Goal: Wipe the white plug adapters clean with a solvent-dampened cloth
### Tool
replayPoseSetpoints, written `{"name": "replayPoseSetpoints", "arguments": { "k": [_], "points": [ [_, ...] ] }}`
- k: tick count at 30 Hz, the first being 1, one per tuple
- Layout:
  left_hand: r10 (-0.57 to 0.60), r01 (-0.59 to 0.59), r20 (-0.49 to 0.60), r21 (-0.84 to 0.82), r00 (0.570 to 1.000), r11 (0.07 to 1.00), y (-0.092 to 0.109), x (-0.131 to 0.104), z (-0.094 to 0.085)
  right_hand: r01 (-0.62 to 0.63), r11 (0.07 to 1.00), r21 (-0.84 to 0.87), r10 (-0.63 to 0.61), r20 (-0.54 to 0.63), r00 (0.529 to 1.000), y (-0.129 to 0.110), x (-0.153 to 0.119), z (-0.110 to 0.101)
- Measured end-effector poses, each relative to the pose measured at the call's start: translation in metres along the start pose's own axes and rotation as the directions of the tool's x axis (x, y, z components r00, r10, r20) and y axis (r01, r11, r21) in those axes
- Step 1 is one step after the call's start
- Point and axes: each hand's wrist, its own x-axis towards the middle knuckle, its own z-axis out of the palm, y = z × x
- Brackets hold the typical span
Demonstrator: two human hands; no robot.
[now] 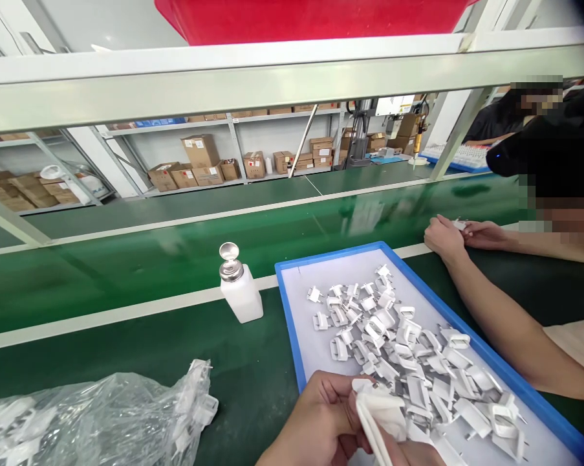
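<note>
Surface: green, blue tray (292, 323) on it.
Tray: white plug parts (408, 349) heaped, many left.
Grip: left hand (315, 421) and right hand (408, 453) closed together on white cloth (381, 414).

White dispenser bottle (240, 291) on green belt (127, 259); cardboard boxes (202, 152) shelved behind.

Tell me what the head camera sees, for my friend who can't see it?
Two bare hands hold a white cloth over a blue-rimmed tray of small white plastic plug parts. A white pump bottle stands beside it.
</note>
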Motion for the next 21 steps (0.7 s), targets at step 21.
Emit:
{"name": "replayPoseSetpoints", "arguments": {
  "k": [21],
  "points": [
    [0.508,-0.311,-0.053,0.735,0.860,0.602,-0.001,-0.004,-0.003,0.104,0.986,-0.129,-0.117,-0.098,0.988,-0.007,-0.008,-0.024]
  ]
}}
